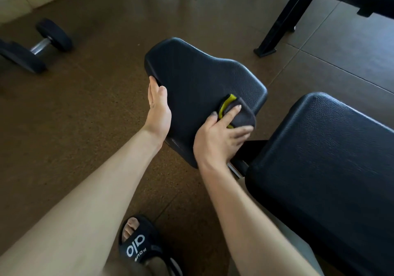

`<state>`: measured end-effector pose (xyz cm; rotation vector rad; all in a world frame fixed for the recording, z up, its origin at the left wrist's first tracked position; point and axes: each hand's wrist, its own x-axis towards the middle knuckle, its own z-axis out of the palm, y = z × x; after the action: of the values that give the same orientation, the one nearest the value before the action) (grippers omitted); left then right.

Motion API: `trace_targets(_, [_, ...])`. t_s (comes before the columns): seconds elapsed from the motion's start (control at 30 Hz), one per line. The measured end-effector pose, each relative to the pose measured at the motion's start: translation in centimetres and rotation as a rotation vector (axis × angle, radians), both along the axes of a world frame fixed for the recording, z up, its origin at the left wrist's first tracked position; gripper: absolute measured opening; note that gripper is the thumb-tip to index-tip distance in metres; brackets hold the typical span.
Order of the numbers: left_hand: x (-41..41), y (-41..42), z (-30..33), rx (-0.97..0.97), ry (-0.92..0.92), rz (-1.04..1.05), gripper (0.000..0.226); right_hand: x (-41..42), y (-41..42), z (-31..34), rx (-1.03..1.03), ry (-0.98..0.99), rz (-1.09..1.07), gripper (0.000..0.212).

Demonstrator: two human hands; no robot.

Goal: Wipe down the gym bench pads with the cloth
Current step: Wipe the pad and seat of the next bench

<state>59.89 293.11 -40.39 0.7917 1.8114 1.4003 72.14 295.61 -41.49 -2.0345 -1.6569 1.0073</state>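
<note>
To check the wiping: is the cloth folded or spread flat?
Folded. The cloth shows stacked layers with a yellow edge, pressed under the right hand.

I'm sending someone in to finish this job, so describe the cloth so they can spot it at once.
Find the bench with two black pads; the cloth lies on the smaller seat pad, at its edge nearest the larger back pad. The right hand presses it flat, while the left hand rests on the pad's far side. It is a folded dark grey cloth, and its bright yellow trim is the only colour on the black pads.
</note>
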Motion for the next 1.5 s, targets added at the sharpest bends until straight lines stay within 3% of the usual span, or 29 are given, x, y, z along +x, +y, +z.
trace_targets(0.1, [-0.2,0.2,-0.3,0.002,-0.006,-0.004,0.072,-0.1,1.4,0.1,0.031,-0.104,0.087,0.066])
trace_targets(0.33, [-1.6,0.2,-1.3,0.003,-0.112,-0.032,0.081,2.8,-7.4,-2.1,0.509,-0.25,0.64,0.069])
trace_targets(0.5, [-1.4,-0.4,-0.2,0.011,-0.182,-0.05,0.076,2.1,-3.8,-1.5,0.585,-0.26,0.755,0.066])
trace_targets(0.67, [-0.2,-0.6,1.4,0.081,-0.332,-0.117,0.06,-2.4,1.6,0.8,0.506,-0.231,0.747,0.062])
trace_targets(0.87, [0.3,-0.7,2.0,0.033,-0.337,-0.113,0.061,3.0,-4.8,-1.7,0.598,-0.296,0.769,0.067])
trace_targets(1.0, [0.4,-0.6,2.0,0.07,-0.381,-0.106,0.06,2.6,-3.2,-1.6,0.617,-0.307,0.8,0.067])
trace_targets(1.2, [-0.1,-0.6,1.8,0.128,-0.429,-0.194,0.06,-3.2,2.6,0.8,0.486,-0.19,0.648,0.06])
trace_targets(1.4, [0.9,-1.8,3.6,0.034,-0.477,-0.054,0.051,-0.5,-0.8,1.1,0.653,-0.088,0.524,0.041])
trace_targets(1.5, [0.8,-3.0,6.5,-0.122,-0.446,-0.011,0.055,-0.9,-1.0,5.1,0.282,0.218,0.325,0.026])
